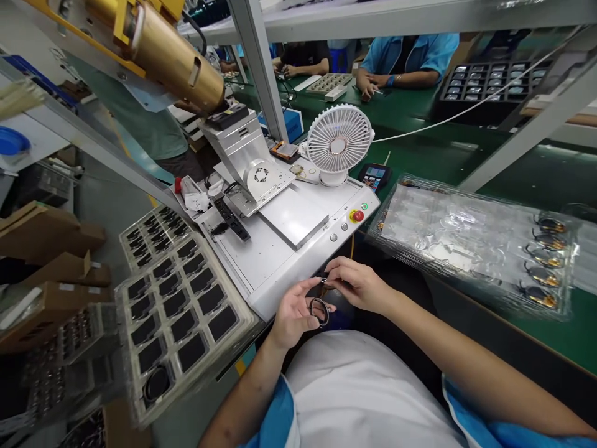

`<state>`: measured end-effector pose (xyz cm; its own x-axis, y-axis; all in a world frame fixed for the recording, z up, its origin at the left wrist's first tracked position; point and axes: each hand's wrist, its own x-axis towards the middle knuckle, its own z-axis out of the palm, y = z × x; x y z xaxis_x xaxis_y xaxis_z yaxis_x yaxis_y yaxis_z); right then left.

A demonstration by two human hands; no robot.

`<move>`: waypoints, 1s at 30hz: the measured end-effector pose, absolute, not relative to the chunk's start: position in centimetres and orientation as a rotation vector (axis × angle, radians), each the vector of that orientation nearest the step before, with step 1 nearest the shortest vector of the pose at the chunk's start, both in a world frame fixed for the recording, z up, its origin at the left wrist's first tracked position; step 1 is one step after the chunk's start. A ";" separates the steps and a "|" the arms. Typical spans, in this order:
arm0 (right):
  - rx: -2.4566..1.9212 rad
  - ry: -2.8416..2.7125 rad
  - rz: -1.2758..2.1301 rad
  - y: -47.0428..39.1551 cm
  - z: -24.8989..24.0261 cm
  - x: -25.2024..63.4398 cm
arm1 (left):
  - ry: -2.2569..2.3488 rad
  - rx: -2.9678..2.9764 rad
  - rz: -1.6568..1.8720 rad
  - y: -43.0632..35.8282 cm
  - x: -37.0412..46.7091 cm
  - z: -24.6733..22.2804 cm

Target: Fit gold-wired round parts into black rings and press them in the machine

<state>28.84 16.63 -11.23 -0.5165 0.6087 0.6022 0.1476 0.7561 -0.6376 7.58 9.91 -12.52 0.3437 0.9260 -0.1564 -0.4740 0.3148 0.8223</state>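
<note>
Near my lap, in front of the white machine (280,274), my left hand (295,312) holds a dark ring-shaped part (319,312) between thumb and fingers. My right hand (357,285) is just to its right, fingertips pinched around a small dark piece (324,278) too small to identify. The left index fingertip meets that same piece. A clear tray (175,311) with black square pieces and one round black part lies at the left. To the right, a stack of clear trays (466,233) holds round parts with orange bits.
A white fan (338,140) stands on the machine's back edge, near a red stop button (357,216). A gold cylinder (177,59) hangs at upper left. A metal post (261,68) rises behind. Across the green bench (410,124), a person's hands (370,86) rest beside trays.
</note>
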 end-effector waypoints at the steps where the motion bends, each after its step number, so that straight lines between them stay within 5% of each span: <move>1: -0.553 -2.112 0.681 16.8 -11.1 28.9 | 0.714 0.767 1.017 10.0 7.4 -12.6; 11: -0.491 -2.259 0.712 16.8 -9.9 28.8 | 0.741 0.705 1.013 10.0 6.5 -12.9; 18: -1.199 -1.508 1.020 24.0 -8.7 27.2 | 0.789 0.749 1.105 9.7 6.7 -12.4; 23: -1.503 -1.468 0.910 28.9 -8.4 26.7 | 0.833 0.850 1.150 8.5 6.4 -12.6; 30: -1.347 -1.433 1.055 22.2 -10.2 27.1 | 1.061 1.209 1.189 6.5 6.4 -13.0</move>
<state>27.10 22.22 -10.21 -0.0262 0.9986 0.0470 0.2523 0.0520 -0.9662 6.44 6.53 -13.00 0.1011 0.9945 0.0262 -0.0860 -0.0175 0.9961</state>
